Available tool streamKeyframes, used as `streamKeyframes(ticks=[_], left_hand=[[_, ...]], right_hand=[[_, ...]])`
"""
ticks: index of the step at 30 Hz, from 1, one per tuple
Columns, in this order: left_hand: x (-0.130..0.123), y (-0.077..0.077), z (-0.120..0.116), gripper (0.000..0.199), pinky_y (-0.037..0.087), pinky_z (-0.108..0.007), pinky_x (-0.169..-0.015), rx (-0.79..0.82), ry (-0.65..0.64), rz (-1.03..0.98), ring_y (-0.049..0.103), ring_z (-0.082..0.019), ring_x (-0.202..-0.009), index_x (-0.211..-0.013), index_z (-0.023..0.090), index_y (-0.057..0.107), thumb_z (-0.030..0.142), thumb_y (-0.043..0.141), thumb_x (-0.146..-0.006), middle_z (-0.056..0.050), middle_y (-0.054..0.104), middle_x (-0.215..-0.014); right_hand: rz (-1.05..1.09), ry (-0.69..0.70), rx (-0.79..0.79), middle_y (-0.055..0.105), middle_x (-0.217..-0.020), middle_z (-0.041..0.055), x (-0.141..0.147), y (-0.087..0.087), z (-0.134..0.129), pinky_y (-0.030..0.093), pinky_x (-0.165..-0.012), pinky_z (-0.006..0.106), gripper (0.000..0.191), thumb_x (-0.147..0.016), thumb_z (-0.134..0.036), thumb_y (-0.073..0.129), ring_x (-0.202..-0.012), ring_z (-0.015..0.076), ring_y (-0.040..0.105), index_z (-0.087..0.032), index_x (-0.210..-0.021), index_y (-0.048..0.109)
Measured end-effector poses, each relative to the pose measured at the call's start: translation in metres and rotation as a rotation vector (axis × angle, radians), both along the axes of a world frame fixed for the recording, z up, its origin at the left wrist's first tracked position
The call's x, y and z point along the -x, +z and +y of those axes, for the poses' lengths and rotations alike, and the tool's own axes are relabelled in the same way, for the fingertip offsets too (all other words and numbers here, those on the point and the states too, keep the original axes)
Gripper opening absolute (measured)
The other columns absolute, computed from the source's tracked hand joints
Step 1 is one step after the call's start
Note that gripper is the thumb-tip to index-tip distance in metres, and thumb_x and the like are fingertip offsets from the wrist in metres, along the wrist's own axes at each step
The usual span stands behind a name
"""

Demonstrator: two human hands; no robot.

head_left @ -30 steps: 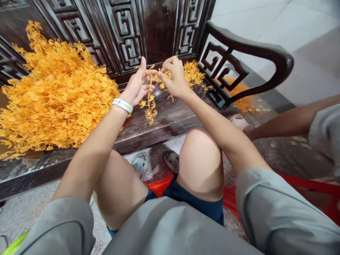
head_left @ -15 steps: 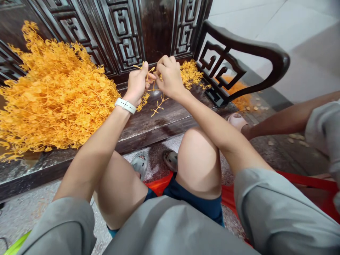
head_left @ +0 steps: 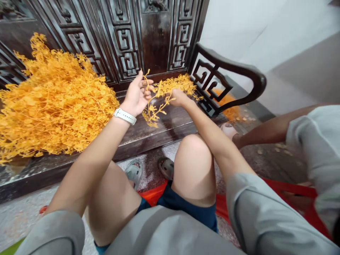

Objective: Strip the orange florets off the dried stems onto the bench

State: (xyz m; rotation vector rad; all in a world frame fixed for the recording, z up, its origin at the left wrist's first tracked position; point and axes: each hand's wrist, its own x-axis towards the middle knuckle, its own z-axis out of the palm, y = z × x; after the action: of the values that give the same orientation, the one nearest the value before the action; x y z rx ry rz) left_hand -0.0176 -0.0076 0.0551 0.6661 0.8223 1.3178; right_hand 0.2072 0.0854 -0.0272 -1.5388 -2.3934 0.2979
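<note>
My left hand (head_left: 136,95), a pale watch band (head_left: 124,115) on its wrist, is raised over the dark wooden bench seat. A short, thin piece of yellow-orange plastic sprig (head_left: 147,82) sits between its thumb and fingers. The other fingers are loosely curled. To the right, my right hand (head_left: 179,97) is low over the seat, its fingers closed at the end of a longer branched sprig (head_left: 163,108); its fingertips are partly hidden. On the left, a big heap of yellow-orange sprigs (head_left: 58,102) fills the bench. Behind my right hand lies a smaller pile of short pieces (head_left: 183,83).
A carved wooden backrest (head_left: 156,42) rises behind the seat, and a curved armrest (head_left: 239,67) closes its right end. Orange pieces (head_left: 231,109) lie on the floor beyond. Another person's leg (head_left: 265,127) is at the right. Red plastic (head_left: 152,194) shows under my legs.
My hands, close together before, are now apart. My right hand has moved lower and to the right, and a longer sprig now shows at its fingers. The view has shifted slightly.
</note>
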Motion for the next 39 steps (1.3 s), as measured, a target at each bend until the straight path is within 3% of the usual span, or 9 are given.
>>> streamKeyframes(ticks=[2, 4, 8, 10, 18, 22, 30, 33, 39], left_hand=[[0.007, -0.007, 0.006, 0.040, 0.041, -0.025, -0.044, 0.059, 0.015, -0.062, 0.048, -0.010, -0.047, -0.084, 0.023, 0.068, 0.060, 0.076, -0.097, -0.002, 0.062, -0.066], [0.013, -0.011, 0.011, 0.029, 0.043, -0.023, -0.045, 0.092, 0.035, -0.102, 0.050, -0.010, -0.048, -0.086, 0.023, 0.069, 0.049, 0.077, -0.097, -0.002, 0.061, -0.065], [0.017, -0.011, 0.014, 0.013, 0.047, -0.019, -0.049, 0.065, 0.060, -0.130, 0.056, -0.009, -0.053, -0.083, 0.022, 0.068, 0.021, 0.072, -0.095, -0.001, 0.063, -0.067], [0.017, -0.009, 0.013, 0.015, 0.050, -0.018, -0.052, 0.035, 0.064, -0.115, 0.060, -0.009, -0.057, -0.082, 0.021, 0.067, 0.015, 0.070, -0.095, -0.001, 0.067, -0.071], [0.020, -0.014, 0.022, 0.016, 0.062, -0.026, -0.073, -0.096, 0.116, -0.011, 0.075, -0.017, -0.081, -0.085, 0.024, 0.072, 0.030, 0.083, -0.095, -0.004, 0.076, -0.080], [0.019, -0.009, 0.022, 0.023, 0.061, -0.027, -0.071, -0.145, 0.137, 0.075, 0.076, -0.020, -0.086, -0.081, 0.026, 0.070, 0.039, 0.081, -0.096, -0.005, 0.074, -0.076], [0.021, -0.001, 0.019, 0.030, 0.060, -0.027, -0.069, -0.197, 0.165, 0.094, 0.077, -0.020, -0.091, -0.075, 0.026, 0.065, 0.039, 0.078, -0.099, -0.005, 0.073, -0.075], [0.023, -0.005, 0.022, 0.026, 0.060, -0.027, -0.072, -0.170, 0.187, 0.048, 0.077, -0.019, -0.091, -0.077, 0.026, 0.066, 0.035, 0.076, -0.099, -0.005, 0.074, -0.079], [0.022, -0.019, 0.025, 0.017, 0.057, -0.028, -0.071, -0.078, 0.162, 0.138, 0.069, -0.017, -0.076, -0.084, 0.025, 0.067, 0.032, 0.082, -0.089, -0.004, 0.070, -0.079]], right_hand=[[0.037, 0.095, 0.138, 0.078, -0.078, 0.0096, 0.003, 0.003, -0.005, 0.049, -0.073, 0.030, 0.004, -0.083, -0.012, 0.080, -0.073, 0.0178, 0.066, -0.010, -0.081, 0.081], [0.158, 0.012, 0.170, 0.080, -0.082, 0.0092, 0.003, 0.003, -0.005, 0.054, -0.077, 0.031, 0.010, -0.087, -0.016, 0.076, -0.076, 0.0198, 0.070, -0.009, -0.091, 0.082], [0.457, -0.411, -0.128, 0.080, -0.094, 0.0145, -0.014, 0.000, 0.009, 0.060, -0.100, 0.044, 0.043, -0.097, -0.024, 0.062, -0.099, 0.0295, 0.075, -0.005, -0.134, 0.072], [0.565, -0.485, -0.205, 0.078, -0.097, 0.0138, -0.022, -0.002, 0.018, 0.060, -0.102, 0.047, 0.052, -0.101, -0.029, 0.055, -0.103, 0.0300, 0.076, -0.006, -0.147, 0.063], [0.913, -0.164, -0.173, 0.067, -0.082, 0.0039, 0.008, 0.034, -0.018, 0.055, -0.072, 0.030, 0.026, -0.103, -0.045, 0.062, -0.077, 0.0173, 0.066, -0.021, -0.103, 0.071], [1.024, 0.057, 0.097, 0.063, -0.072, 0.0010, 0.030, 0.057, -0.044, 0.045, -0.059, 0.025, 0.033, -0.098, -0.049, 0.074, -0.065, 0.0122, 0.056, -0.020, -0.082, 0.071], [0.950, 0.352, 0.467, 0.072, -0.087, 0.0008, 0.059, 0.035, -0.047, 0.052, -0.064, 0.024, 0.051, -0.082, -0.067, 0.088, -0.081, 0.0146, 0.065, -0.020, -0.095, 0.073], [0.975, 0.356, 0.548, 0.070, -0.080, 0.0008, 0.068, 0.031, -0.051, 0.050, -0.059, 0.024, 0.054, -0.086, -0.070, 0.084, -0.069, 0.0123, 0.062, -0.019, -0.088, 0.067], [1.127, 0.186, 0.475, 0.051, -0.062, -0.0067, 0.076, 0.035, -0.057, 0.028, -0.050, 0.022, 0.028, -0.097, -0.040, 0.080, -0.053, 0.0082, 0.036, -0.021, -0.087, 0.063]])
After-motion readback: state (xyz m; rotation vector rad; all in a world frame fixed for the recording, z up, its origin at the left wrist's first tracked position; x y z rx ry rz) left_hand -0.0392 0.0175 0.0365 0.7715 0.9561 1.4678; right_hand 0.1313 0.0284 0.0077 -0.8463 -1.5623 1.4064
